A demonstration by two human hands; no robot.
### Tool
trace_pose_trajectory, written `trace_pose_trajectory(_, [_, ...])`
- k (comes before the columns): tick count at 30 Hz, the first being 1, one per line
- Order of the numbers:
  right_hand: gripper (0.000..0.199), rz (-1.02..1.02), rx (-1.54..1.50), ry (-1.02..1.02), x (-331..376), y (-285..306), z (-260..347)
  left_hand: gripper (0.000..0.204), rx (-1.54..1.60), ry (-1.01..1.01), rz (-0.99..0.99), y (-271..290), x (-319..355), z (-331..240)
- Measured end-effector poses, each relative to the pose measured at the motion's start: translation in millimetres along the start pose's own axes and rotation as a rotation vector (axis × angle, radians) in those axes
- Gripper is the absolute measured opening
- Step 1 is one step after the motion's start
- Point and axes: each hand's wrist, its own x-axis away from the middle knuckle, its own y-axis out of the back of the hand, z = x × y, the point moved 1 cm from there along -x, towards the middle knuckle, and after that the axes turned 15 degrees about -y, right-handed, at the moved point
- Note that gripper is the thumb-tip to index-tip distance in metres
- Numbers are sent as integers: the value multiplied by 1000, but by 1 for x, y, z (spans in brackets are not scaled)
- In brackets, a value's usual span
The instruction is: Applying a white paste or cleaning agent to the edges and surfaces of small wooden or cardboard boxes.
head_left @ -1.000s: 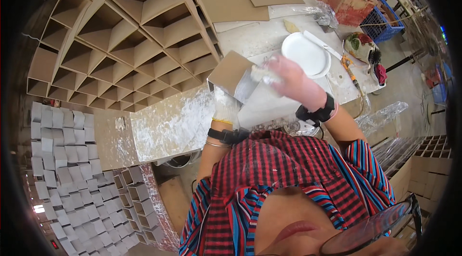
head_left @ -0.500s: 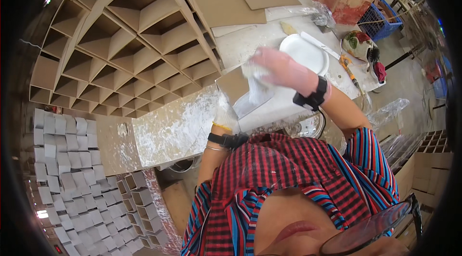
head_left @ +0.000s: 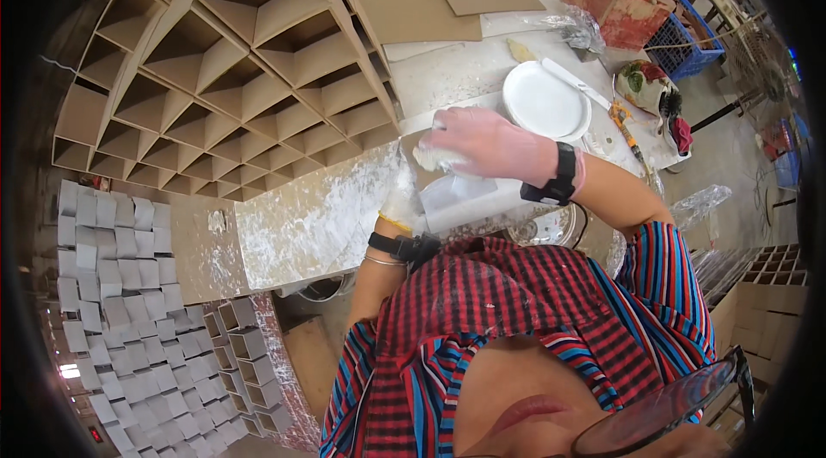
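Brown panel (head_left: 422,176), one, left hand (head_left: 401,193), fingers' hold unclear, right hand (head_left: 489,143) clutching one whitish wad (head_left: 436,158)

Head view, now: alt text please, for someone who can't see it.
The right hand holds a pale wad over a small brown board piece, the gloved left hand at its left. A round white dish lies right of them, a brown compartment grid left.

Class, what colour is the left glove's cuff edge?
The cuff edge is yellow, best seen in the head view.
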Motion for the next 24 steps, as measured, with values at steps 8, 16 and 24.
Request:
trace_pose_trajectory(8, [45, -164, -57, -43, -5, -1, -11, 39, 8, 24, 16, 6, 3, 4])
trace_pose_trajectory(16, [45, -167, 37, 115, -11, -13, 0, 39, 96, 89, 14, 16, 11, 4])
trace_pose_trajectory(24, [43, -125, -75, 166, -4, -9, 12, 38, 45, 52, 19, 6, 11, 2])
